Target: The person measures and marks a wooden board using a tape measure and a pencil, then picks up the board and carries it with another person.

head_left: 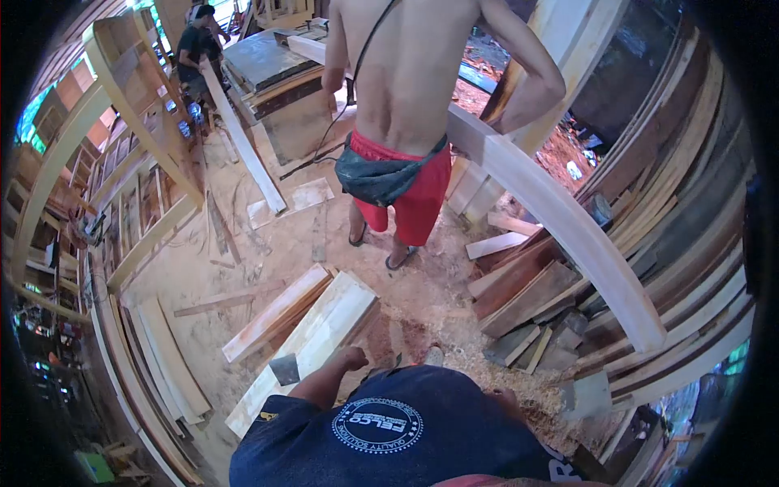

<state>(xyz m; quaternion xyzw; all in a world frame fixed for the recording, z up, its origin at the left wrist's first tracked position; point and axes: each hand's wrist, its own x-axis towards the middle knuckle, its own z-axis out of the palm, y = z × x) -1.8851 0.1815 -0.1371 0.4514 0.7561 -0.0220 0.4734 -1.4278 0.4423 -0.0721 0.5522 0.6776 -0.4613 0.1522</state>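
My left hand (350, 358) is in a loose fist beside the near end of a pale, thick board (320, 329) on the floor. Nothing shows sticking out of it. A small dark grey square piece (285, 369) lies on that board, close to my left forearm. Low at my right side, my right hand (507, 399) is mostly hidden by my dark blue shirt (389, 430); its fingers do not show clearly. Wood shavings (479, 365) cover the ground between my hands and the stacked offcuts.
In front stands a person in red shorts (426, 191), back turned, with a long pale beam (560, 211) reaching past my right. Another person (195, 57) handles a plank (243, 146) near a machine table (272, 61). A wooden frame (150, 138) stands left; stacked boards (682, 187) line the right.
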